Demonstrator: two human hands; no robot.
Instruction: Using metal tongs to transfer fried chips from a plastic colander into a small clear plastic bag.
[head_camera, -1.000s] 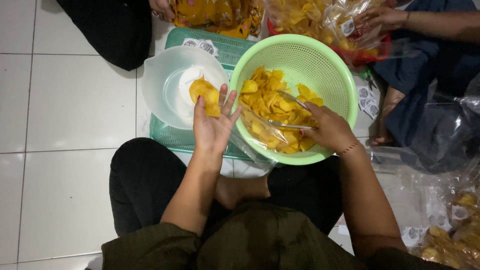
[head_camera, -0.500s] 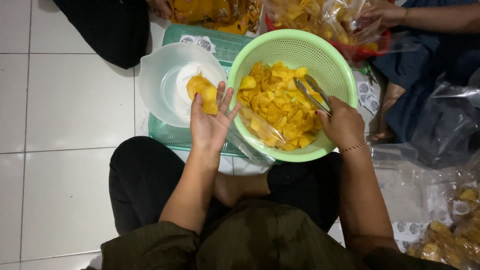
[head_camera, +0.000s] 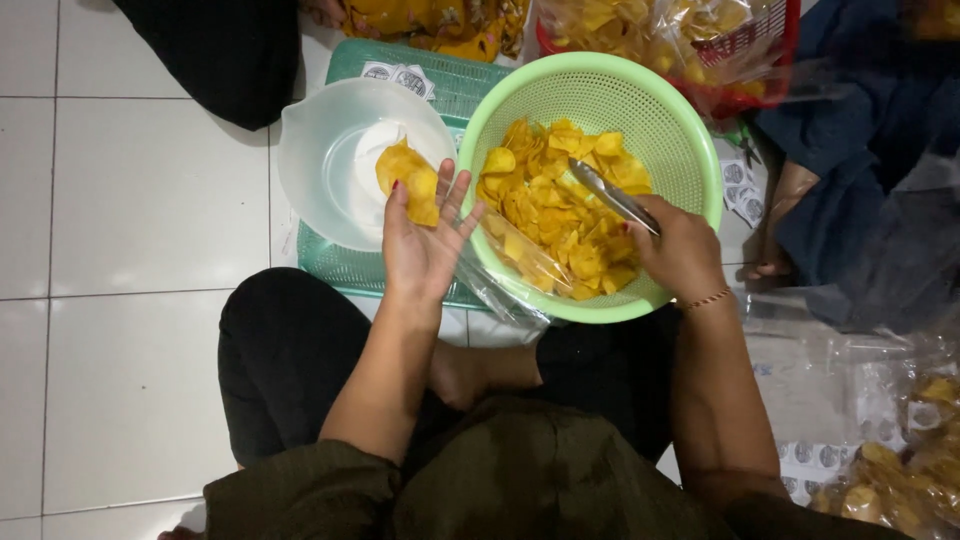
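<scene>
from the head view the left hand (head_camera: 425, 250) is spread open holding a plastic bag (head_camera: 505, 285) against the green basket (head_camera: 690, 190), right hand (head_camera: 680, 250) clenched on metal tongs (head_camera: 612, 195) in the chips (head_camera: 550, 215), so i'd guess chips could miss the floppy bag and land on the floor (head_camera: 130, 240).

A clear plastic bag (head_camera: 520, 275) hangs just beyond the left hand's fingers (head_camera: 455, 195), partly filled with yellow chips. Small white labels (head_camera: 400, 75) with dark round marks lie farther out past those fingertips. More labels (head_camera: 740, 180) sit to the right of the right hand's fingers (head_camera: 650, 225). Filled clear bags of chips (head_camera: 900, 470) lie well behind that hand, at the right.
</scene>
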